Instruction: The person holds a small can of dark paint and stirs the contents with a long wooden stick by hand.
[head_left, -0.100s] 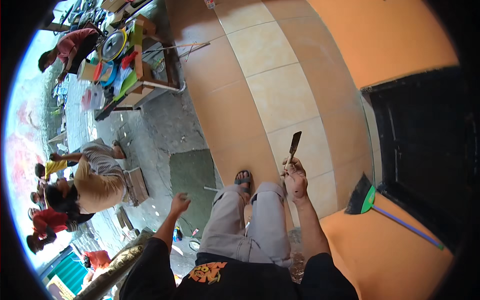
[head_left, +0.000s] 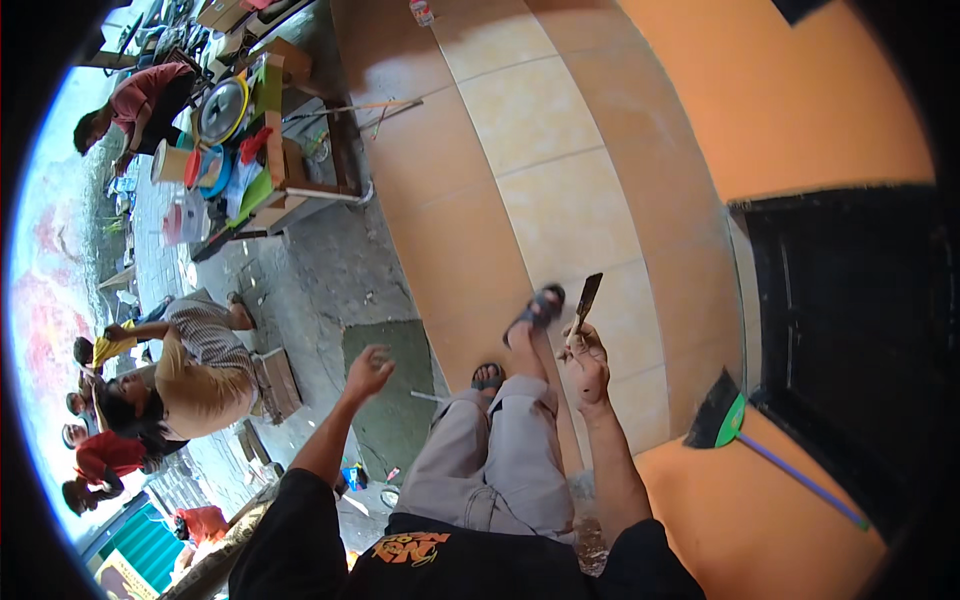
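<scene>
- At the centre right of the frame, we see the right hand [head_left: 590, 365] with its fingers closed around the pale handle of a slim, flat hand tool with a dark blade [head_left: 589, 297].
- We find that tool just above the fist, its blade tilted up and slightly to the right, over the band of cream, marbled floor tiles [head_left: 540, 130].
- Left of centre, we see the left hand [head_left: 370, 371] held out with its fingers open and loosely bent, in front of a dark grey-green square patch of ground [head_left: 392, 425].
- Between the forearms we look down on light grey rolled-up trousers [head_left: 515, 460] and a black shirt with an orange print [head_left: 420, 548].
- We see two dark strapped sandals: the left sandal [head_left: 487, 376] near the centre, the right sandal [head_left: 540, 309] farther up and blurred.
- At the lower right we note a broom with black bristles, a green head and a blue-purple handle [head_left: 733, 418], below a black door [head_left: 850, 300] in an orange wall [head_left: 780, 100].
- At the upper left we see a green-topped table [head_left: 268, 95] bearing a round blue basin [head_left: 217, 170], and at the left a person in a tan top [head_left: 205, 380].
</scene>
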